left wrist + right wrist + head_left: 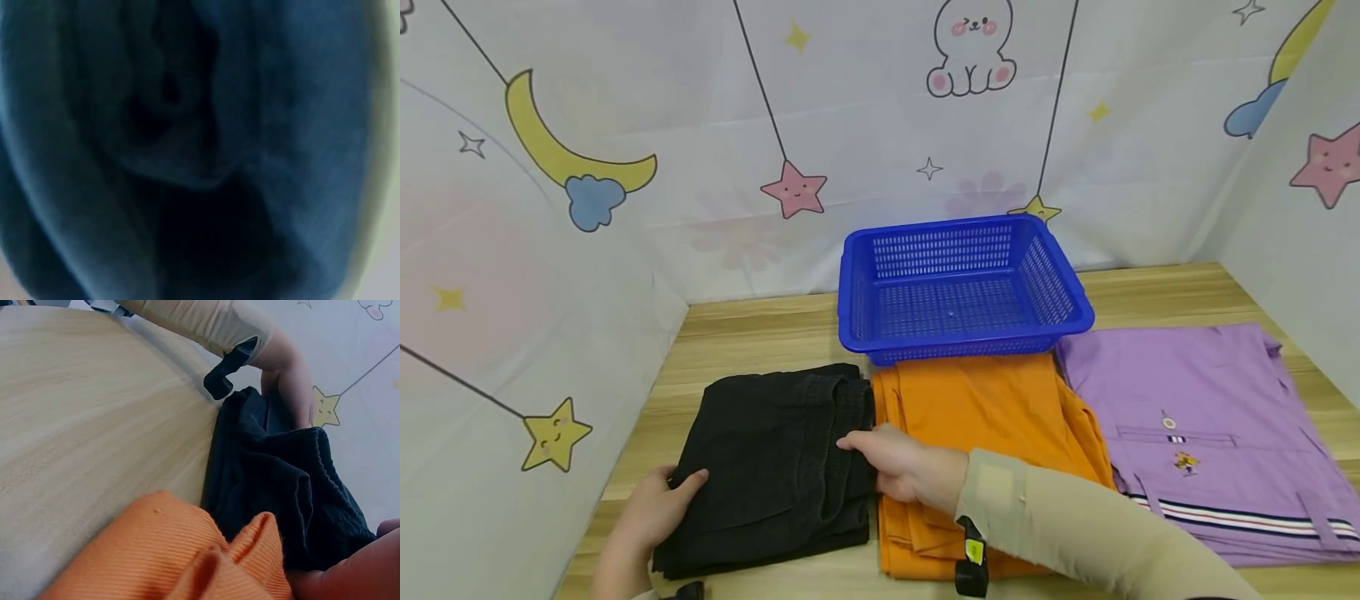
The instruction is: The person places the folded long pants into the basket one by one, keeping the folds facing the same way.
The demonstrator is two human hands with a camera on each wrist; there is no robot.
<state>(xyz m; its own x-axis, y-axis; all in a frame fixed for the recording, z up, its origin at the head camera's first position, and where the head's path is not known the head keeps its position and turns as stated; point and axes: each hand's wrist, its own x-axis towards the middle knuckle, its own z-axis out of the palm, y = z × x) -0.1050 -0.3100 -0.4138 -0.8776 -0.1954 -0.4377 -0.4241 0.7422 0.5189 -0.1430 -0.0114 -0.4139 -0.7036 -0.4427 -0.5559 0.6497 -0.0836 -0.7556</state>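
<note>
Folded black trousers (752,467) with a gathered waistband lie at the left of the table. My left hand (651,510) grips their left edge, thumb on top and the other fingers mostly hidden. At the waistband side my right hand (906,464) pinches the right edge, its thumb over the cloth. Dark folds of the trousers (300,125) fill the left wrist view, close and blurred. In the right wrist view the trousers (250,481) stretch between both hands. A folded orange garment (985,400) lies partly beneath my right forearm.
A blue plastic basket (966,343) stands behind the orange garment, with nothing inside. Folded purple trousers (1210,383) with a striped waistband lie at the right. White printed cloth (865,108) encloses the wooden table (760,321) at the back and sides.
</note>
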